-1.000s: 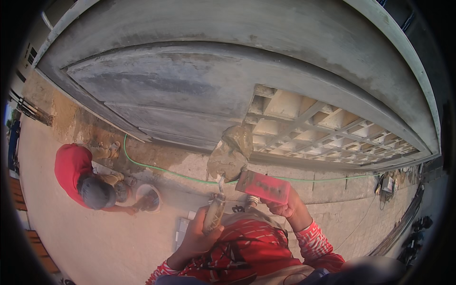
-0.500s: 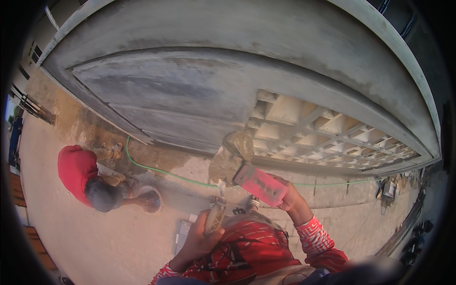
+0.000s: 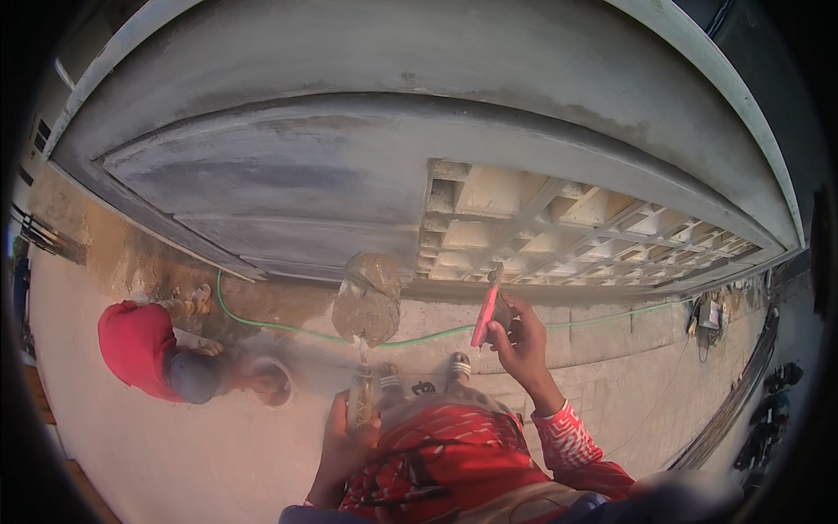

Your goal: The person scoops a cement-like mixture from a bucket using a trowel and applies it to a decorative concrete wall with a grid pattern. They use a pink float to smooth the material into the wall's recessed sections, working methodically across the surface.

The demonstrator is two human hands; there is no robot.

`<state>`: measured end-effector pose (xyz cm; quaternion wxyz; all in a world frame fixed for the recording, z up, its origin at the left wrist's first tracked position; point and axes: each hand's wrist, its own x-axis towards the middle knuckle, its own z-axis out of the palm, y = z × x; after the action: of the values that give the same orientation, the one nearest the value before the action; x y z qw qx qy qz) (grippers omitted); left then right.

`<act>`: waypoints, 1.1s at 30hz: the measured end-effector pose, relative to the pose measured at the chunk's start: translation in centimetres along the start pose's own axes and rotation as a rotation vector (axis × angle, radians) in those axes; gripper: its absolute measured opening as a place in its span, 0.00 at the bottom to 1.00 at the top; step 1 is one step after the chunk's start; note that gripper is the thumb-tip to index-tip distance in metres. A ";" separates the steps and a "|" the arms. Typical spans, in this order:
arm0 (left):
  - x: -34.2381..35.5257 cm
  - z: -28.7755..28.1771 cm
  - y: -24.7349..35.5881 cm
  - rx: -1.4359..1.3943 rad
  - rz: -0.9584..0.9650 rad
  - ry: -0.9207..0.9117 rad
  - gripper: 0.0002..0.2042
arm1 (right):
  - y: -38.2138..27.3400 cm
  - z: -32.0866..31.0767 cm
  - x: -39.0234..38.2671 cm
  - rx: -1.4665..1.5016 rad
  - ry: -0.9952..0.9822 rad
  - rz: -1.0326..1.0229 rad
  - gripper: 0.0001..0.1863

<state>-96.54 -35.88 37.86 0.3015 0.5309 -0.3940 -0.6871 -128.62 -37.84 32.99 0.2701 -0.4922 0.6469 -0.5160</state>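
Observation:
My left hand (image 3: 342,445) is closed round the handle of a trowel (image 3: 360,397), held low in front of my body. Wet grey mortar (image 3: 368,301) covers the trowel's blade, hiding most of it. In my right hand (image 3: 524,345) is a pink plastering float (image 3: 486,316), turned nearly edge-on, its far end just below the lattice. A small lump of mortar shows at that end. My fingers and thumb grip the float from its right side. Beyond both hands rises a grey rendered wall (image 3: 288,192) with a lattice of square openings (image 3: 559,214).
On the left a person in a red top (image 3: 140,349) and dark cap bends over a bucket (image 3: 278,384), an arm reaching into it. A green hose (image 3: 262,323) runs along the ground at the wall's foot. Long poles (image 3: 729,393) lie on the right.
The float has swung from showing its broad pink face to nearly edge-on and moved away from the mortar on the trowel. The view has shifted slightly right; my left hand still holds the trowel.

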 end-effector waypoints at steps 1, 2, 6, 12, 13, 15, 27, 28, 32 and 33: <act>0.0 0.1 0.1 0.010 -0.006 0.015 0.20 | 2.1 0.8 0.1 -0.069 0.174 -0.027 0.23; -0.2 0.0 0.2 0.019 -0.011 0.034 0.19 | 3.8 1.3 0.5 -0.161 0.269 -0.043 0.23; -0.6 -0.5 0.4 -0.039 0.000 0.029 0.18 | 10.1 3.2 4.3 -0.496 0.484 -0.215 0.22; -1.3 -2.0 0.0 0.011 -0.057 0.064 0.18 | 11.7 5.8 7.9 -0.547 0.506 -0.208 0.20; -1.4 -2.1 -0.1 0.015 -0.053 0.073 0.18 | 11.4 5.9 8.2 -0.546 0.499 -0.204 0.19; -1.7 -2.4 -0.5 0.023 -0.043 0.091 0.18 | 11.2 6.2 8.6 -0.548 0.491 -0.206 0.19; -1.7 -3.5 -1.3 0.019 -0.023 0.042 0.18 | 12.9 6.3 9.1 -0.559 0.409 -0.060 0.18; -1.7 -3.5 -1.3 0.021 -0.033 0.045 0.18 | 12.8 6.3 8.5 -0.551 0.413 -0.073 0.18; -1.6 -3.5 -1.1 0.034 -0.050 0.041 0.18 | 11.7 6.1 7.6 -0.496 0.555 -0.191 0.17; -1.6 -3.5 -1.0 0.040 -0.049 0.036 0.18 | 11.4 6.0 7.5 -0.383 0.546 -0.102 0.17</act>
<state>-92.76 -34.77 37.32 0.2811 0.5583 -0.3891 -0.6767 -130.32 -47.35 21.63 -0.0366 -0.4092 0.7552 -0.5108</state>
